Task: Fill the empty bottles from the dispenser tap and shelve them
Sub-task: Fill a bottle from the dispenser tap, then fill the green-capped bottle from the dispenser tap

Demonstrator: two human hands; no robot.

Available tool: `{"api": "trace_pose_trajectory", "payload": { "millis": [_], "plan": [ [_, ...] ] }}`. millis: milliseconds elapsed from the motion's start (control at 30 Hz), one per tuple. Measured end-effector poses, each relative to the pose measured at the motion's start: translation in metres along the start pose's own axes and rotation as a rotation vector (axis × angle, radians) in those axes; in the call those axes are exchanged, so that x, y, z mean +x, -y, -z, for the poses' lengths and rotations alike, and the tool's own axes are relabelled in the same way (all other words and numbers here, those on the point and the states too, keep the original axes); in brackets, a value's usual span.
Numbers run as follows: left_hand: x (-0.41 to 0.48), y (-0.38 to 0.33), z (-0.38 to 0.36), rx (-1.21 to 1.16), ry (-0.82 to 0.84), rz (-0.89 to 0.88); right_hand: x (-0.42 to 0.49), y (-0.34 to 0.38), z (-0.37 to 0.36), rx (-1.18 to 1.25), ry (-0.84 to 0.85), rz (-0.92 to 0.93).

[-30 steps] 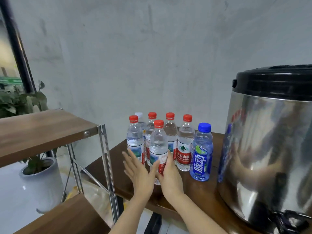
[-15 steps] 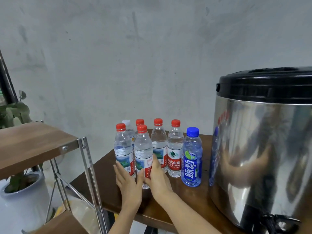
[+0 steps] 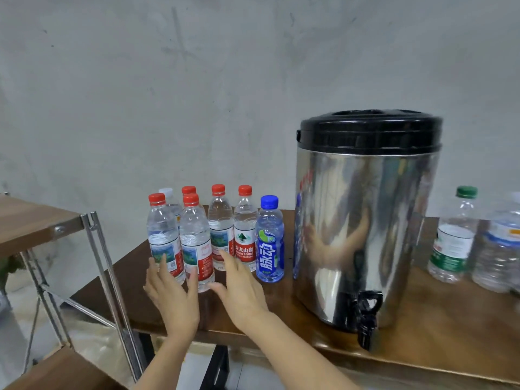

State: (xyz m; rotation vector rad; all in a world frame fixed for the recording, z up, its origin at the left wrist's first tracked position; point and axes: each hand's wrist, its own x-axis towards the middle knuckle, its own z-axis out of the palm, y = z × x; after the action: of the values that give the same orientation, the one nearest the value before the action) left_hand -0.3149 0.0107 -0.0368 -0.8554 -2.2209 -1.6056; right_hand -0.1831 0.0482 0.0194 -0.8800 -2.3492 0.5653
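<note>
The left hand (image 3: 172,295) and right hand (image 3: 242,289) are both released, fingers straight. They flank the front clear plastic bottle with a red cap (image 3: 197,240) without grasping it, and the left thumb is just beside its base. The bottle stands upright, cap up, on the dark wooden table (image 3: 439,333). Other red-capped bottles (image 3: 244,220) stand around it. To the right are a blue-capped bottle (image 3: 269,249) and the steel dispenser (image 3: 365,220), whose black tap (image 3: 367,313) faces the camera.

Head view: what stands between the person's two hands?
The front red-capped bottle stands between the left hand and the right hand, with its base in the gap between them. Both hands are open, as the head view shows.
</note>
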Motion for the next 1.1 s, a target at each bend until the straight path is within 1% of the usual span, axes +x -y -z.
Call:
{"api": "trace_pose_trajectory", "payload": {
  "millis": [67,200,333,467,600,667,800,933,1100],
  "plan": [
    [-0.020,-0.023,0.010,-0.130,0.016,-0.108,-0.022,0.006,0.024,0.020,-0.067,0.062],
    [-0.056,-0.090,0.041,-0.408,0.126,-0.276,-0.071,0.017,0.074,0.004,-0.248,0.194],
    [-0.092,-0.162,0.065,-0.629,0.205,-0.437,-0.128,0.006,0.129,0.034,-0.422,0.246],
    [-0.145,-0.222,0.068,-0.770,0.303,-0.562,-0.176,-0.034,0.186,-0.031,-0.619,0.225],
    [-0.191,-0.263,0.036,-0.770,0.456,-0.614,-0.190,-0.085,0.238,-0.119,-0.711,0.095],
    [-0.209,-0.277,0.013,-0.743,0.554,-0.589,-0.191,-0.112,0.260,-0.167,-0.712,-0.010],
    [-0.230,-0.294,-0.039,-0.592,0.698,-0.542,-0.179,-0.166,0.298,-0.250,-0.633,-0.194],
    [-0.235,-0.307,-0.092,-0.464,0.794,-0.471,-0.141,-0.205,0.333,-0.378,-0.512,-0.295],
    [-0.234,-0.328,-0.150,-0.382,0.865,-0.387,-0.066,-0.242,0.361,-0.535,-0.381,-0.384]
  ]
}}
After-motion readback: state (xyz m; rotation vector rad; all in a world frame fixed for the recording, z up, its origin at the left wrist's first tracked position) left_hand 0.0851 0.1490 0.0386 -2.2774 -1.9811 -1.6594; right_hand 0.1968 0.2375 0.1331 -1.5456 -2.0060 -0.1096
